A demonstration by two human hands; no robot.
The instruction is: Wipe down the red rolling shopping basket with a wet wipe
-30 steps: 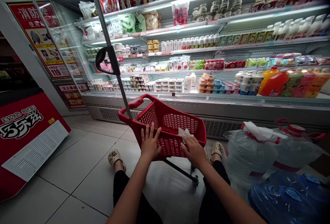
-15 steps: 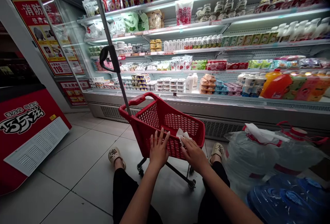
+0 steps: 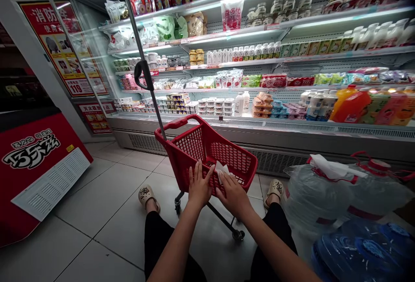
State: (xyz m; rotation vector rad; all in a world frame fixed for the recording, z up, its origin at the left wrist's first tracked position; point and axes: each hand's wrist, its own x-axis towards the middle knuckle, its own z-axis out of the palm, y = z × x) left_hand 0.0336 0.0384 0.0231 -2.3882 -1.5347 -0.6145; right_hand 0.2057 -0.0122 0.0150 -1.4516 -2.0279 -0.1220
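Observation:
In front of me stands a red plastic shopping cart (image 3: pixel 181 161) with perforated sides and a dark wheeled frame. My left hand (image 3: pixel 200 185) rests on its near side, fingers spread and holding nothing. A crumpled white tissue (image 3: pixel 222 168) lies at the near rim, under the fingertips of my right hand (image 3: pixel 234 193), which presses it against the cart. The right palm is turned away, so part of the tissue is hidden. A metal pole with a black handle (image 3: pixel 144 75) rises from the cart's left end.
Behind the cart runs an open refrigerated shelf (image 3: pixel 194 122) stocked with dairy, drinks and bagged goods. Large clear water bottles (image 3: pixel 317 191) and blue ones (image 3: pixel 363 247) crowd the right. A red freezer (image 3: pixel 42 174) is at the left. My feet in beige clogs flank the cart.
My right hand has slid left along the near rim with the tissue, closer to my left hand. The cart has turned slightly, and its front wheel has shifted.

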